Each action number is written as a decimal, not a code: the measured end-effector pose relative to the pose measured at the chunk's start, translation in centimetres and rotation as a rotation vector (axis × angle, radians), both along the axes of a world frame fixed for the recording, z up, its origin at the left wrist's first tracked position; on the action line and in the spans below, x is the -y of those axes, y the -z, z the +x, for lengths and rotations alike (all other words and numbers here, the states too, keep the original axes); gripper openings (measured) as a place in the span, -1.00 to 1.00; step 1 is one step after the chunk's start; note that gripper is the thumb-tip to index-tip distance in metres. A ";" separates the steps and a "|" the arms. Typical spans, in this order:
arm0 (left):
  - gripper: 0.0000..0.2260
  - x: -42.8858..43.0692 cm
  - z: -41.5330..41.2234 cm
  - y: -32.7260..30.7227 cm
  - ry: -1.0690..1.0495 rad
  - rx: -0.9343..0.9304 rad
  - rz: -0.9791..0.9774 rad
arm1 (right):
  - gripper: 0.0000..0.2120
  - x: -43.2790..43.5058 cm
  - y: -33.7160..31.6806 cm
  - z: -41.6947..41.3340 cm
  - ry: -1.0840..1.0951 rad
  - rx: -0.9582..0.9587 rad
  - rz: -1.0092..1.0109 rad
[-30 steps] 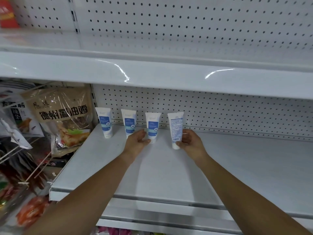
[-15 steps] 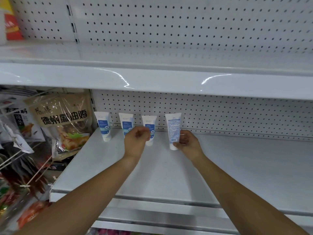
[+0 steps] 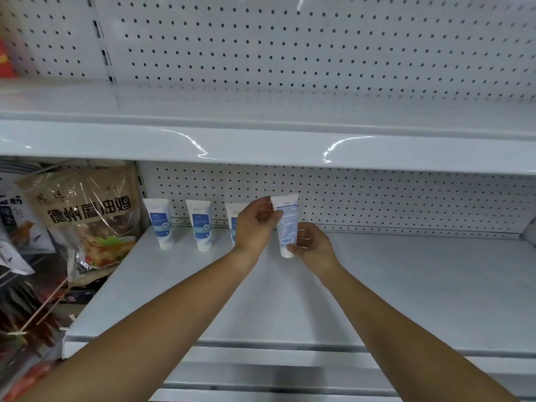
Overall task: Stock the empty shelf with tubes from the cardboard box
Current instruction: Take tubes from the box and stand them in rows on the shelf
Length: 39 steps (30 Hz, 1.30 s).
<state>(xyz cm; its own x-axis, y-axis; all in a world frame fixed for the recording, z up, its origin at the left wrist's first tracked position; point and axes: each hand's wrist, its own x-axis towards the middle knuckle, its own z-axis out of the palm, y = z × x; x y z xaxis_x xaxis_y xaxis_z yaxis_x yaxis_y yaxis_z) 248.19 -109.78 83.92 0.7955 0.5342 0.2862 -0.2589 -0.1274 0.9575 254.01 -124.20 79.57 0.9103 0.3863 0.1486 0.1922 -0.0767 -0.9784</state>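
At the smooth white shelf (image 3: pixel 406 285), a tapered plastic tube (image 3: pixel 287 224) in the grip of left hand (image 3: pixel 252 227) and right hand (image 3: pixel 311 245).

first tube (image 3: pixel 160 224): shelf (image 3: pixel 406 285) back-left corner
second tube (image 3: pixel 201 226): shelf back, left
third tube (image 3: pixel 232 214): shelf back, behind left hand (image 3: pixel 252 227)
fourth tube (image 3: pixel 287 224): shelf back, centre-left
snack bag (image 3: pixel 87 221): beyond shelf's left end

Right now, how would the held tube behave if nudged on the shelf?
The tube is tall on a narrow cap, so it probably tips easily. The left hand and right hand only pinch it, so it is likely light. Its flattened top suggests a soft body.
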 end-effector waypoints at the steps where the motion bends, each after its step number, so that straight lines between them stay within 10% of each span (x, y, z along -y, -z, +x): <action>1: -0.72 0.2 0.3 -0.2 0.017 -0.008 0.029 | -0.58 0.1 -0.1 0.0 -0.002 -0.002 0.002; 39: -0.69 -1.6 1.5 -2.0 0.382 -0.133 -0.004 | -0.57 0.8 -0.4 1.4 -0.226 -0.072 -0.045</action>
